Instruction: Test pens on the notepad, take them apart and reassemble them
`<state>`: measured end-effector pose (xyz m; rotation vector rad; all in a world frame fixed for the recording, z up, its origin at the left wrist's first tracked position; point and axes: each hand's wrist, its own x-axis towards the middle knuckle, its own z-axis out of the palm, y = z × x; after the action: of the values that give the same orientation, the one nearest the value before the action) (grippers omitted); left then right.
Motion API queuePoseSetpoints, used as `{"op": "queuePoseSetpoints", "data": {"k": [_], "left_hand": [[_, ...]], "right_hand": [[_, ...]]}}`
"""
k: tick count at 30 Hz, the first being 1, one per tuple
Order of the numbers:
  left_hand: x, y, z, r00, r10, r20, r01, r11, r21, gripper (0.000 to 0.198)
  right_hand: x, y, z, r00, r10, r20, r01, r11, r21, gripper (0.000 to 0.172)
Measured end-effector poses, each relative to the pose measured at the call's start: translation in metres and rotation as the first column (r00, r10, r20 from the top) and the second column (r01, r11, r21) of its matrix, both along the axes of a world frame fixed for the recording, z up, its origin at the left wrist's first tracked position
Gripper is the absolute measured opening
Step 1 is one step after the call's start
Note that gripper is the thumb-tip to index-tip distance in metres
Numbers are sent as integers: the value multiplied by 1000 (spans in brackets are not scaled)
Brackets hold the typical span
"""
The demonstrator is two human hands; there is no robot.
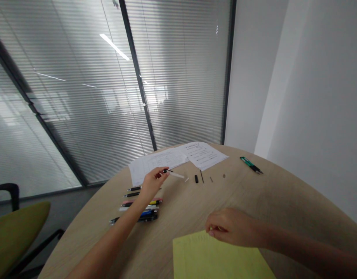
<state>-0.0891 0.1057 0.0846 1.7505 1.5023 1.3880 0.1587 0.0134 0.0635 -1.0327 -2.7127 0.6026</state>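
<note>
My left hand reaches over the far middle of the table, thumb and fingers pinched on a small black pen part. A whitish, see-through pen barrel extends from beside those fingertips; whether it is held or lies on the table I cannot tell. Just to its right lie a black cap-like piece, a thin dark rod and a small spring-like piece. Fingers curled inward, my right hand rests at the top edge of a yellow paper pad. Anything inside its grip is hidden.
Several pens lie in a row beneath my left forearm. Printed white sheets cover the table's far edge. A green and black pair of pens lies at the far right. A green chair stands left of the round table.
</note>
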Motion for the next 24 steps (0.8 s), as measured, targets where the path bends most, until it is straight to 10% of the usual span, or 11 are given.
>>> {"op": "queuePoseSetpoints", "data": {"k": [7,15,24], "left_hand": [[11,-16,18,988,-68,140,80,993,-83,33],[37,-52,39,904,-255,343,373,861,-346,29],[41,-68,-20,922,-325,209,386,788,-480,29]], "right_hand": [[6,17,-8,979,-148,-138,144,989,-40,18],[21,62,-19,765,-407,-499,139,861,-489,24],[23,55,-6,643,-433,-632,-99,771,-629,26]]}}
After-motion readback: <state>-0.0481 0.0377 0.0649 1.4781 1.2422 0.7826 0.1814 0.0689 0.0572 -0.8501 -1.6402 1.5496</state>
